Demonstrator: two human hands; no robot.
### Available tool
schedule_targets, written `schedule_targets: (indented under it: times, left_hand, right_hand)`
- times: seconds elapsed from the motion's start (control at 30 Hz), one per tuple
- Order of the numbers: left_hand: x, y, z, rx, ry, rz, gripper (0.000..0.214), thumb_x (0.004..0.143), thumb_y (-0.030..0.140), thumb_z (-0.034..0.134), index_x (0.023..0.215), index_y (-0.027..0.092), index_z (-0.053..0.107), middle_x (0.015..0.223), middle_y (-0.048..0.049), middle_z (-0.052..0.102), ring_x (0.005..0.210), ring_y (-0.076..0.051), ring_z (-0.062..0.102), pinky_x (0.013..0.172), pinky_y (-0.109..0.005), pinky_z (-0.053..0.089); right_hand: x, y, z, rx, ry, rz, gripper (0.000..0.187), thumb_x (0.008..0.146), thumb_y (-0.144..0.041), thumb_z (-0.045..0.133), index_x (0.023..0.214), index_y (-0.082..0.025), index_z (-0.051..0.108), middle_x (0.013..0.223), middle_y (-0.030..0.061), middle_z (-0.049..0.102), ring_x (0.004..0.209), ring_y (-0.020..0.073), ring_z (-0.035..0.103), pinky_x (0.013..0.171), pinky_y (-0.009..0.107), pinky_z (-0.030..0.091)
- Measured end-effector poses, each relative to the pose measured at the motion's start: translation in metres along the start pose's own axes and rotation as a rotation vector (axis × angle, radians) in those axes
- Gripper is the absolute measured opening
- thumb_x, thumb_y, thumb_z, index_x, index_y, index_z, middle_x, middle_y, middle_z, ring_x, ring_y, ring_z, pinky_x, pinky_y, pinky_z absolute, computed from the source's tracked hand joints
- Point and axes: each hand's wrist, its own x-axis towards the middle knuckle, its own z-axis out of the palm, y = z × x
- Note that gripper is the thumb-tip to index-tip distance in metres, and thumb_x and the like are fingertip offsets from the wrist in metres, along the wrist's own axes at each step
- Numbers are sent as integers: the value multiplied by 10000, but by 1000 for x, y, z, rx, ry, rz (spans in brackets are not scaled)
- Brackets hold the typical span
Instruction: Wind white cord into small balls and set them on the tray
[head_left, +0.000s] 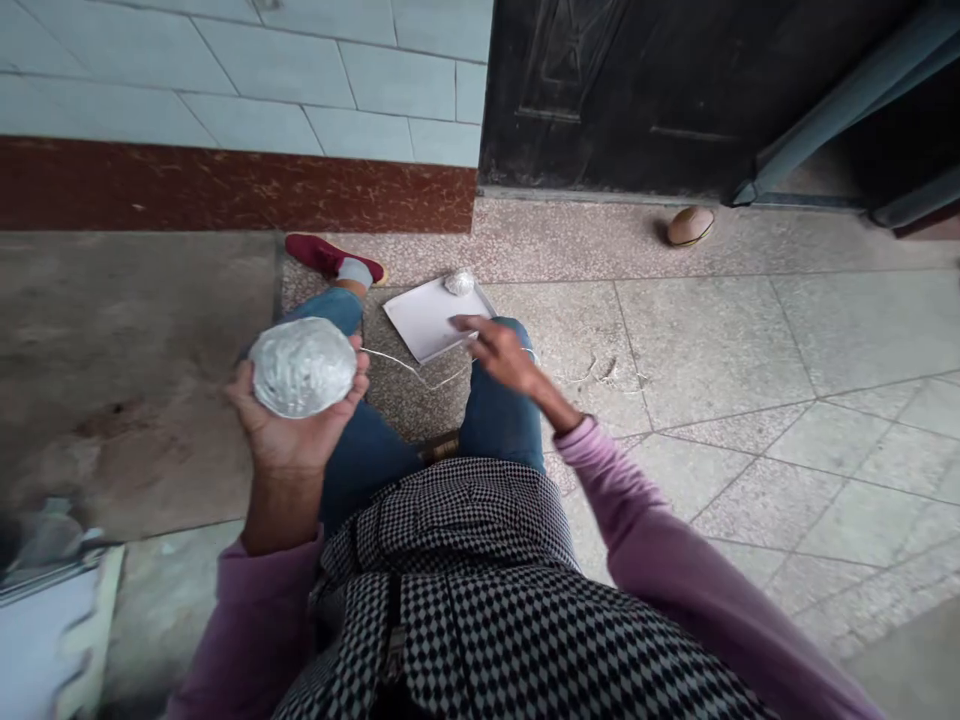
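A large ball of shiny white string [304, 367] rests in my left hand [289, 420], whose fingers and thumb curl around its sides and underside. One strand [397, 362] leaves the ball, sags between my knees and rises to my right hand [501, 352]. That hand is above my right knee, slightly blurred, its fingers pointing left with the strand running through them. A bit of string shows again beside the wrist. Just beyond the fingertips lies a shallow white tray [420, 315], holding a smaller white string ball [459, 283] at its far edge.
Loose string ends [607, 372] lie on the stone floor to the right of my knee. Near the dark door [637, 100] is a tan rounded object [690, 227]. A tiled wall [262, 80] stands ahead; a pale panel [52, 630] is at lower left.
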Motion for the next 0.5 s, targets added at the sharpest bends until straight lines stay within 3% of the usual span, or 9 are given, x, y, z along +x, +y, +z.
schedule_targets:
  times: [0.1, 0.17, 0.27, 0.37, 0.5]
  left_hand:
    - [-2, -21, -6, -20, -8, 42, 701, 907, 821, 923, 1297, 240, 880, 1343, -189, 915, 1335, -440, 845, 758, -383, 694]
    - [-5, -31, -13, -9, -15, 36, 729, 821, 818, 987, 1285, 262, 908, 1381, -193, 907, 1336, -456, 842, 744, -387, 698]
    - [-7, -42, -22, 16, -37, 39, 729, 733, 770, 1052, 1247, 271, 917, 1431, -193, 899, 1445, -505, 817, 854, -474, 762]
    - [-8, -53, -23, 66, -27, 3, 794, 647, 728, 1127, 1229, 241, 895, 1501, -200, 888, 1641, -530, 720, 1058, -530, 789]
    - [-11, -70, -14, 96, 26, -18, 757, 564, 673, 1144, 1124, 241, 871, 1401, -206, 906, 1776, -546, 620, 1210, -554, 782]
  right_hand:
    - [4, -28, 87, 289, -163, -13, 350, 1311, -282, 752, 1621, -172, 876, 1537, 152, 883, 1445, 283, 839, 1127, 382, 752]
    - [-4, -36, 116, 418, -271, 67, 368, 1341, -301, 698, 1655, -161, 830, 1493, 138, 876, 1222, 228, 867, 999, 335, 746]
    - [-19, -28, 123, 454, -284, 192, 263, 1346, -349, 692, 1434, -164, 857, 1196, 66, 861, 907, 182, 785, 886, 338, 714]
    - [-31, -12, 113, 358, -120, 213, 246, 1299, -326, 731, 1107, -205, 826, 1018, 33, 796, 959, 207, 755, 994, 368, 684]
    - [-41, 0, 104, 267, -26, 223, 314, 1264, -343, 720, 975, -229, 769, 939, 30, 749, 971, 228, 720, 1030, 391, 652]
